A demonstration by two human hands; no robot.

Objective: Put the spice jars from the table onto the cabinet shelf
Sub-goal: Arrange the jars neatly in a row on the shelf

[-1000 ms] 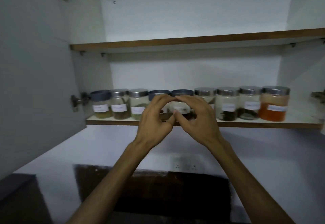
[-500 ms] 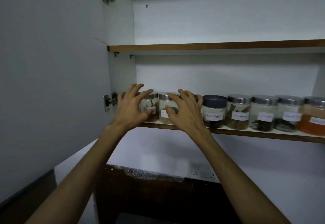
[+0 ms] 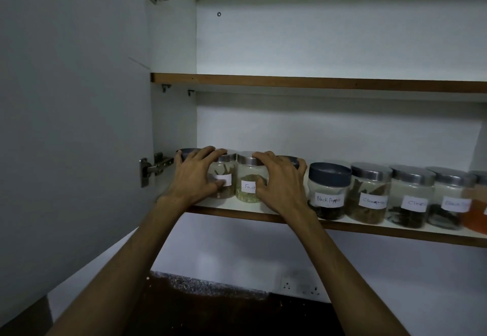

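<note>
- Your left hand [image 3: 196,177] has its fingers curled round the jars at the row's left end, thumb on the leaf jar [image 3: 224,177]; half a second ago it hovered there with fingers apart.
- Your right hand [image 3: 283,185] grips the next jars, its thumb on the Fennel jar [image 3: 249,180], as before.
- All the spice jars stand upright on the lower shelf [image 3: 342,226], the Black Pepper jar [image 3: 328,190] at 3 o'clock of your right hand.
- The open cabinet door [image 3: 73,124] is at 9 o'clock.
</note>
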